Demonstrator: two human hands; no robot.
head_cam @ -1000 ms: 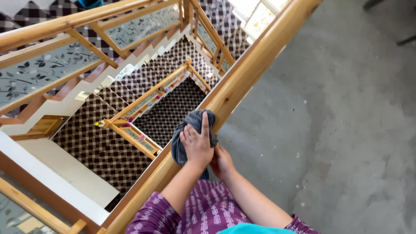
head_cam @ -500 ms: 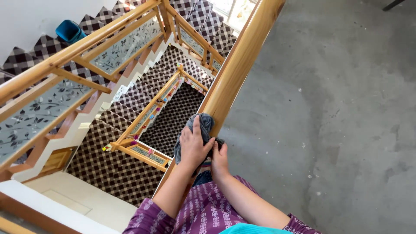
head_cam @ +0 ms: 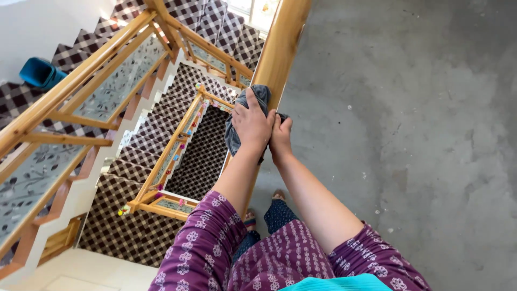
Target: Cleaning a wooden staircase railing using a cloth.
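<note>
Head view: left hand (head_cam: 252, 125) flat atop grey cloth (head_cam: 259, 95), pressing it on wooden handrail (head_cam: 280, 43); right hand (head_cam: 281, 134) grips cloth's side (fingers partly hidden). Rail's long axis runs away, upward.

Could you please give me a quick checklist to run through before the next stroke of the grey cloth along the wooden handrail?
1. Left hand flat on the grey cloth: ok.
2. Right hand in a grip on the cloth's other side, beside the wooden handrail: ok.
3. Cloth wrapped over the rail top, with a tail hanging on the stairwell side: ok.
4. Rail ahead free of objects: ok.
5. Feet on the concrete floor, clear of the stairs: ok.
6. Cloth damp or dry: cannot tell.
</note>
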